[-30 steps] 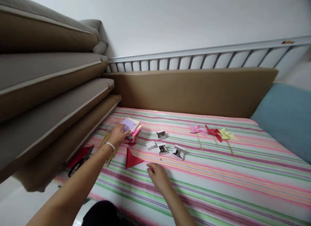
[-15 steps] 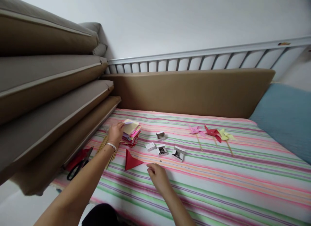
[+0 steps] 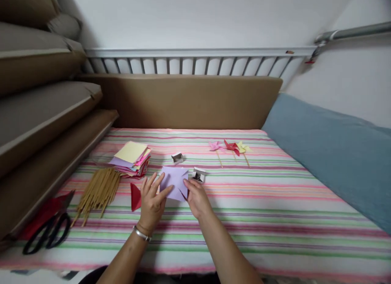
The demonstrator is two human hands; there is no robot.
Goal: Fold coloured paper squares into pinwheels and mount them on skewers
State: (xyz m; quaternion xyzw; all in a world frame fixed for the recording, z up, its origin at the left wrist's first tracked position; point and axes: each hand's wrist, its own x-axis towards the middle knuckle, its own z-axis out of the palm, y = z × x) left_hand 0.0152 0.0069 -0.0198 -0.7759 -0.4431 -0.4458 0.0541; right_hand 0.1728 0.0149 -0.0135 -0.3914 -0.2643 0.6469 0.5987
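Note:
A purple paper square with slits cut in from its corners is up in front of me. My right hand pinches its right edge between thumb and fingers. At the left edge, my left hand, with a silver bracelet on the wrist, has its fingers spread, the thumb and a fingertip over the paper. Just left of that hand lies a folded red paper piece. Small white boxes stand behind the sheet: one box farther back, another box with small dark metal pieces by my right hand.
A stack of coloured paper sits at left, with a bundle of thin sticks before it. Black-handled scissors lie near red paper. Paper pinwheels on sticks rest at the back right. Stacked cushions rise along the left.
My left hand has come from the paper stack to the middle with a purple sheet. My right hand has taken its right edge. The view has turned to the right.

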